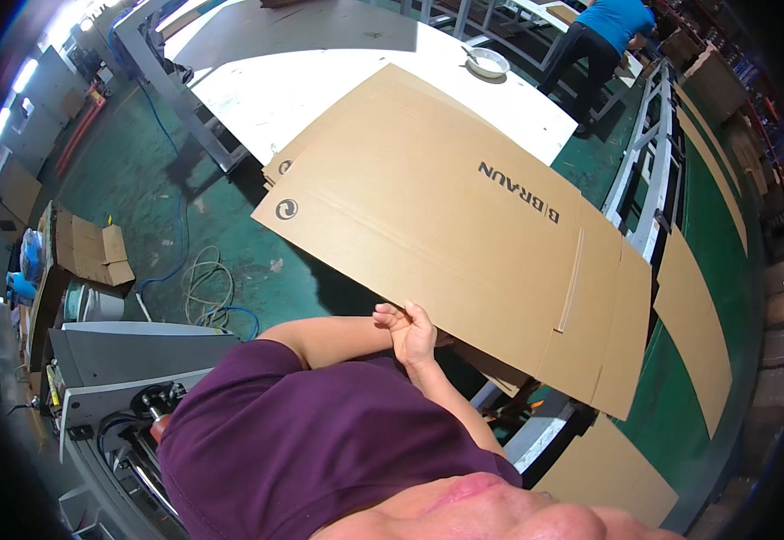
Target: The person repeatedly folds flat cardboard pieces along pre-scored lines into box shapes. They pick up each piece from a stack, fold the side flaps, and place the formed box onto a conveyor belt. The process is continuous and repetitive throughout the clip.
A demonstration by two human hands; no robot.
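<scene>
A large brown cardboard sheet (446,225) reaches over the near edge of a white-topped bench (248,103), its near part jutting out past that edge toward the person. At its left corner at least 1 more sheet (277,165) shows beneath, offset.

The printing on the top sheet is dark: 1 line of bold capital letters toward its far right side, upside down from where the person stands, and 1 round symbol with a curling arrow shape by the left corner. The lower sheet carries part of a similar round mark. A narrow pale strip or slot runs across the right part of the top sheet.

The right hand (409,335) is at the sheet's near edge, fingers half curled and thumb raised, the gap between them narrow; I cannot tell whether it pinches the cardboard. The left forearm (347,340) crosses behind it; the left hand (444,339) is mostly hidden under the edge, so its grip cannot be told.

A pale round dish (486,63) sits near the bench's far right corner. To the right, flat cardboard pieces (693,324) lie along a green conveyor belt (725,270). Beyond the bench, a person in a blue top (612,22) bends forward.
</scene>
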